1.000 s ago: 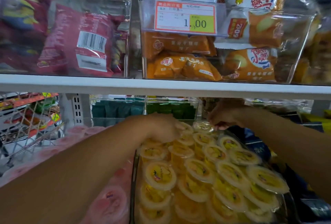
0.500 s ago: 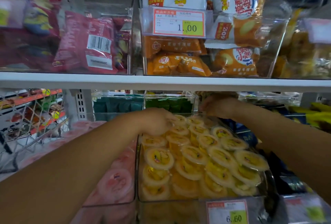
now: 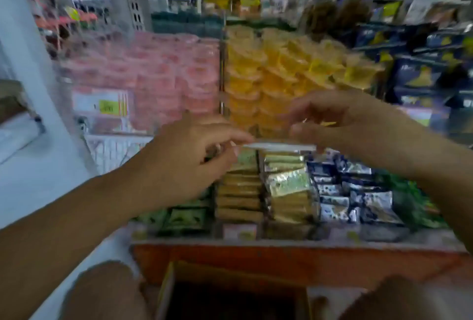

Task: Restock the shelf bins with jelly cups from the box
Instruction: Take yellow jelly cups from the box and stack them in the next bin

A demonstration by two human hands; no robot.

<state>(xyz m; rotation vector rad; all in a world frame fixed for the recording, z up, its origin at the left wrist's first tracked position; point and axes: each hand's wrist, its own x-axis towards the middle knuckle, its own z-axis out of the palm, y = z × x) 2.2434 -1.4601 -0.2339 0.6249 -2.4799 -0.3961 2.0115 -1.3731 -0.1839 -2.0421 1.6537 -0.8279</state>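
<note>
The frame is motion-blurred. Yellow jelly cups (image 3: pixel 281 68) fill a clear shelf bin at centre, heaped to its top. Left of it stands a bin of pink jelly cups (image 3: pixel 158 76). My left hand (image 3: pixel 186 161) hovers in front of and below the yellow bin, its fingers loosely apart, with the fingertips near the bin's white front strip (image 3: pixel 279 146). My right hand (image 3: pixel 340 117) is in front of the bin's lower right, thumb and fingers apart, and nothing clear shows in it. The open cardboard box (image 3: pixel 230 294) is at the bottom centre; its inside is dark.
Below the jelly bins, a lower shelf holds rows of snack packets (image 3: pixel 289 191) above an orange shelf edge (image 3: pixel 281 260). Dark blue packets (image 3: pixel 422 71) fill the bins to the right. A white wire basket (image 3: pixel 115 150) is at left. My knees flank the box.
The view has dropped from the upper shelves to the lower shelf and the box. Both hands have pulled back out of the yellow jelly bin and now hover in front of it.
</note>
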